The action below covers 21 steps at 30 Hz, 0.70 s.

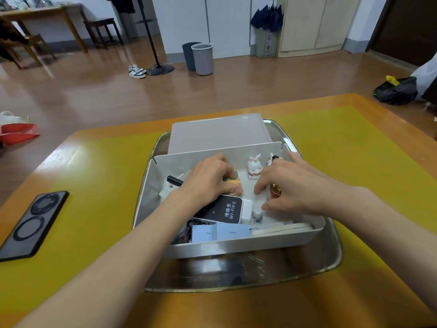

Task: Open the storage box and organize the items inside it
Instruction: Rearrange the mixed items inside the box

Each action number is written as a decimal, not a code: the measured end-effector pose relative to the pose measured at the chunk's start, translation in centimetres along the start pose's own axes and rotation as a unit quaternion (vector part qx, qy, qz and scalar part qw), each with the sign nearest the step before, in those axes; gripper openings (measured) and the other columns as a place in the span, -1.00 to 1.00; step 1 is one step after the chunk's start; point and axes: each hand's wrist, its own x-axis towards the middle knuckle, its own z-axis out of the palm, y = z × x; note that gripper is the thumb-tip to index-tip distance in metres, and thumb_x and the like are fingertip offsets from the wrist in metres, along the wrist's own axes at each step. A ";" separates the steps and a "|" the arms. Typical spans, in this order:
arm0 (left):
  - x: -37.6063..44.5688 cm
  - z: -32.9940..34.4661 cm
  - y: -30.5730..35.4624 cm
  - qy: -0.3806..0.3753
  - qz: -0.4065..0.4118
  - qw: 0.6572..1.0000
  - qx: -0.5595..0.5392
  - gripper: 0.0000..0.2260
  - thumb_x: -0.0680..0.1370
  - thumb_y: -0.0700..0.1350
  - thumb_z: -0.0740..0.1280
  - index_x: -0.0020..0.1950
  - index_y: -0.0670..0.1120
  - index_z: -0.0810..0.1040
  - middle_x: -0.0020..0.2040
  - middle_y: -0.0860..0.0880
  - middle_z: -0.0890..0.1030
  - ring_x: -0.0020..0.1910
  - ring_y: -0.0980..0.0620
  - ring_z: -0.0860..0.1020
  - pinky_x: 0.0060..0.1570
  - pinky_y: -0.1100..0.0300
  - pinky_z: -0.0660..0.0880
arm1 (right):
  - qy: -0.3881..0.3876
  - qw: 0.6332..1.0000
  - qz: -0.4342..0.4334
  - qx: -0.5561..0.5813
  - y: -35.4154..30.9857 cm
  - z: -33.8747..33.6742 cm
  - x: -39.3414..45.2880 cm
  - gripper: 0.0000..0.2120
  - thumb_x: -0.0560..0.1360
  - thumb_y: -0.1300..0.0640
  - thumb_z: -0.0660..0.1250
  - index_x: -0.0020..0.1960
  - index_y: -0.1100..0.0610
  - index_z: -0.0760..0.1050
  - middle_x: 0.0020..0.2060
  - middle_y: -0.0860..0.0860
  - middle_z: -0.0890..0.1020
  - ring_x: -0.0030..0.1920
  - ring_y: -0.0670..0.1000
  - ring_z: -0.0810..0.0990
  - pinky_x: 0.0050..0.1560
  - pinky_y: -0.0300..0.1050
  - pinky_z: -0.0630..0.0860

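Our left hand (208, 177) reaches into the open drawer (238, 245) of the storage box (218, 134), its fingers curled around a small yellowish figurine (234, 183) near the middle of the drawer. Our right hand (293, 188) hovers just beside it with fingers spread and apart; it hangs over a small red bottle (275, 191), and we cannot tell whether it touches it.

Behind our hands, a white rabbit figurine (254, 166) stands upright against the drawer's back wall, with a second small figure partly hidden beside it. Below the left hand lies a black and white Wi-Fi device (224, 210), tilted, resting on other things. At the drawer's front wall we see a pale blue carton (221, 232), and to its right some flat white pieces lying along the wall. A black stick (175, 180) pokes out at the left side of the drawer.

The drawer is pulled toward us out of the box's grey shell, and both sit in a metal tray (314, 263) on the table (99, 185), which has a yellow mat. A black phone (33, 224) lies well apart to the left. Farther off, two bins (202, 58) and shoes (136, 71) stand on the floor.
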 end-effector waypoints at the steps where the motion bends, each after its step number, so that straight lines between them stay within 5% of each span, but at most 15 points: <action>1: 0.0 0.1 0.1 0.003 0.002 1.000 0.004 -0.67 0.36 0.18 0.55 -0.02 0.00 0.69 0.05 0.07 0.55 -0.06 0.01 0.51 -0.13 0.13 0.41 | -0.007 1.000 -0.005 0.014 -0.1 -0.1 0.0 -0.70 0.44 -0.12 0.44 0.16 -0.21 0.60 -0.01 -0.27 0.59 0.20 -0.13 0.48 0.51 0.10 0.08; 4: 0.0 0.2 0.1 0.002 0.009 1.000 0.016 -0.66 0.38 0.19 0.53 -0.01 -0.01 0.68 0.05 0.07 0.55 -0.07 0.02 0.49 -0.15 0.15 0.35 | -0.026 0.999 -0.013 0.019 -0.5 0.0 -0.2 -0.65 0.41 0.01 0.42 0.18 -0.21 0.59 -0.09 -0.29 0.54 0.13 -0.17 0.47 0.57 0.07 0.00; 11: 0.3 -1.1 -0.7 -0.072 0.024 0.997 -0.011 -0.68 0.37 0.11 0.57 0.04 -0.01 0.70 0.12 0.00 0.56 0.03 -0.01 0.53 0.08 0.08 0.47 | -0.033 0.999 -0.033 -0.003 -0.7 0.6 0.3 -0.82 0.50 -0.17 0.37 0.07 -0.18 0.64 -0.35 -0.29 0.44 -0.10 -0.19 0.35 0.54 0.07 0.05; 13: 0.5 -1.1 -0.7 -0.074 0.022 0.997 -0.011 -0.67 0.37 0.08 0.59 0.06 -0.02 0.70 0.16 -0.01 0.57 0.08 -0.04 0.54 0.11 0.04 0.47 | -0.014 0.999 -0.038 0.021 -0.6 0.2 0.5 -0.86 0.51 -0.15 0.39 0.01 -0.17 0.65 -0.36 -0.27 0.49 -0.14 -0.15 0.40 0.39 -0.04 0.22; 16: 0.7 -0.4 -0.1 -0.057 0.021 0.998 -0.022 -0.68 0.37 0.07 0.58 0.06 -0.02 0.71 0.17 -0.01 0.57 0.11 -0.05 0.53 0.13 0.02 0.46 | 0.018 0.996 0.001 0.091 0.4 -0.9 0.3 -0.94 0.47 -0.08 0.43 -0.09 -0.14 0.65 -0.30 -0.24 0.59 -0.18 -0.11 0.53 -0.11 -0.12 0.41; 21: 1.4 0.4 0.9 -0.048 0.024 0.998 -0.033 -0.68 0.37 0.05 0.59 0.05 -0.04 0.70 0.13 0.00 0.57 0.08 -0.06 0.53 0.12 0.00 0.46 | 0.067 0.986 0.081 0.133 1.7 -1.5 0.1 -0.91 0.47 -0.04 0.45 -0.04 -0.11 0.68 -0.20 -0.14 0.69 -0.12 -0.01 0.62 -0.14 0.02 0.56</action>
